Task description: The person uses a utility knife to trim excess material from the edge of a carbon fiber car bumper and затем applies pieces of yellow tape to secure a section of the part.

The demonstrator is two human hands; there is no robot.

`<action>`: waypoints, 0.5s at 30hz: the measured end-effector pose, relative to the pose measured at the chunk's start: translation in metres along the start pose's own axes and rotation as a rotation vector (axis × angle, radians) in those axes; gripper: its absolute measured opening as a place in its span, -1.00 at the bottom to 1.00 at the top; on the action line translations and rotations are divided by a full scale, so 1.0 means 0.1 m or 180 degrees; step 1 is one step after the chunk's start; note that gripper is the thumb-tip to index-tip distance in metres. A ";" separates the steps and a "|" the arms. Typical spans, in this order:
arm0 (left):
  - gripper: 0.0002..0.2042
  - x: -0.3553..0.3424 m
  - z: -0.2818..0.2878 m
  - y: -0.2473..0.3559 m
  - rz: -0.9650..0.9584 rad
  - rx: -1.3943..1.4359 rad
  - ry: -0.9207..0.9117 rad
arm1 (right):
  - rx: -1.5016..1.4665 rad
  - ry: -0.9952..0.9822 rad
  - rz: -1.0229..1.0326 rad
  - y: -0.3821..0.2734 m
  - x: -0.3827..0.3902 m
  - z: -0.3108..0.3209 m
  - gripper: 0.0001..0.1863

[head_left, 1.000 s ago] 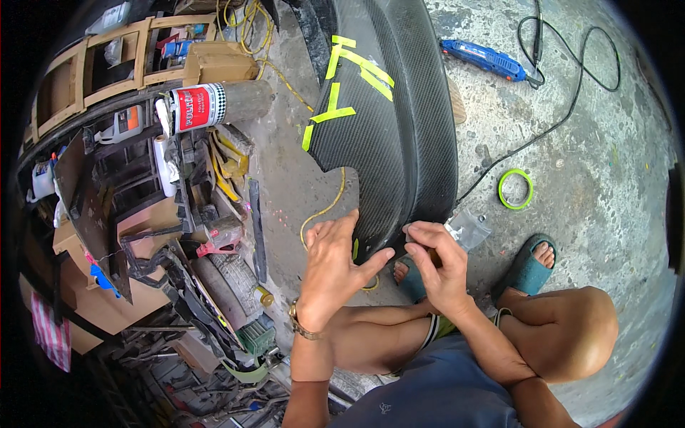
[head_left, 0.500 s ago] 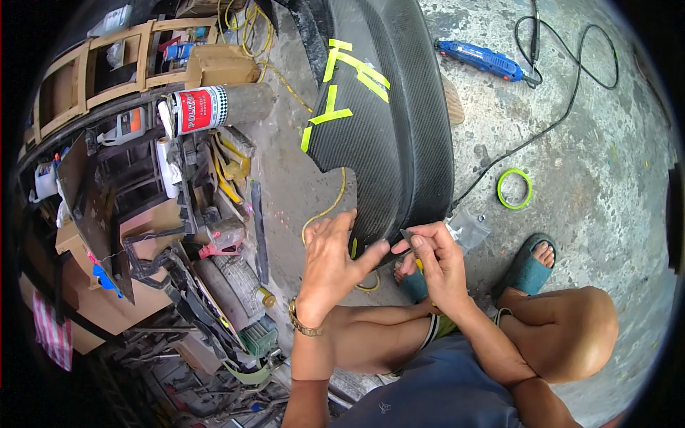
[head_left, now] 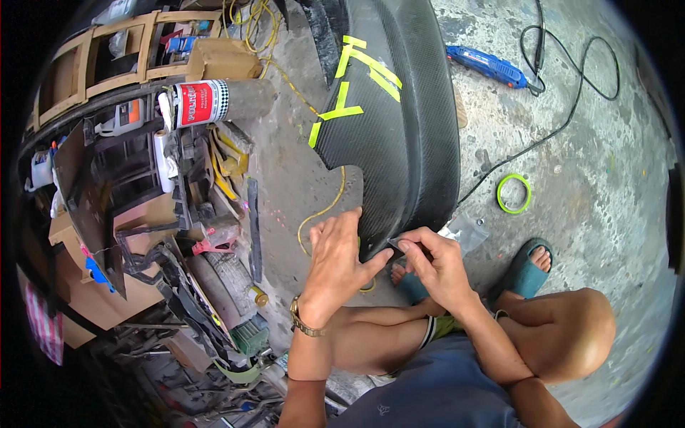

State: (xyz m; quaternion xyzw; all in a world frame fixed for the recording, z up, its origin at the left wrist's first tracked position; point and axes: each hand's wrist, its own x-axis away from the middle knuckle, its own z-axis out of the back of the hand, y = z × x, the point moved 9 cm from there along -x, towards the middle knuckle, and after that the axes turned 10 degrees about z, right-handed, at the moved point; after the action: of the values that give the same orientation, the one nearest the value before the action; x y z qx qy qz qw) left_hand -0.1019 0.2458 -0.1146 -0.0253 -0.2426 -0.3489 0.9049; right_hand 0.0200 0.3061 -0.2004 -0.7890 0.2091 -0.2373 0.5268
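Observation:
A black carbon-fibre panel (head_left: 389, 143) with a curved raised side lies lengthwise in front of me. Strips of yellow-green tape (head_left: 342, 113) are stuck on its far left part. My left hand (head_left: 335, 260) is at the panel's near left edge, fingers along the rim and thumb against the near corner, gripping it. At that same corner, my right hand (head_left: 437, 260) pinches a small dark flat piece (head_left: 394, 242) between thumb and forefinger. Most of the piece is hidden by the fingers, and its kind cannot be made out.
Right of the panel lie a blue rotary tool (head_left: 489, 65) with a black cord, a green tape roll (head_left: 514, 193) and a small clear plastic bag (head_left: 467, 232). A red-labelled can (head_left: 201, 103), wooden shelving (head_left: 85, 60) and piled scrap crowd the left. A yellow cord (head_left: 328, 208) runs along the floor.
My right hand has moved slightly left and up, bringing the small dark piece against the panel's near corner. My left hand stays at the edge. The view has shifted a little.

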 end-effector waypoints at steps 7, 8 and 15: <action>-0.27 0.00 0.00 0.01 -0.0028 -0.0088 0.0032 | -0.0172 0.0187 -0.0153 0.13 0.04 0.01 -0.87; -0.27 0.00 -0.01 0.01 -0.0021 -0.0096 0.0021 | -0.0174 0.0193 -0.0117 0.14 0.04 0.01 -0.87; -0.27 0.01 0.01 0.03 -0.0009 -0.0127 0.0036 | -0.0166 0.0169 -0.0064 0.12 0.03 0.00 -0.88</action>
State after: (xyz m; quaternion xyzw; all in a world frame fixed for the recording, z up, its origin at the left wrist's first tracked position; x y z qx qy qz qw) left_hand -0.0995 0.2470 -0.1131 -0.0409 -0.2305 -0.3550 0.9051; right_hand 0.0219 0.3003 -0.2108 -0.7979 0.2211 -0.2580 0.4979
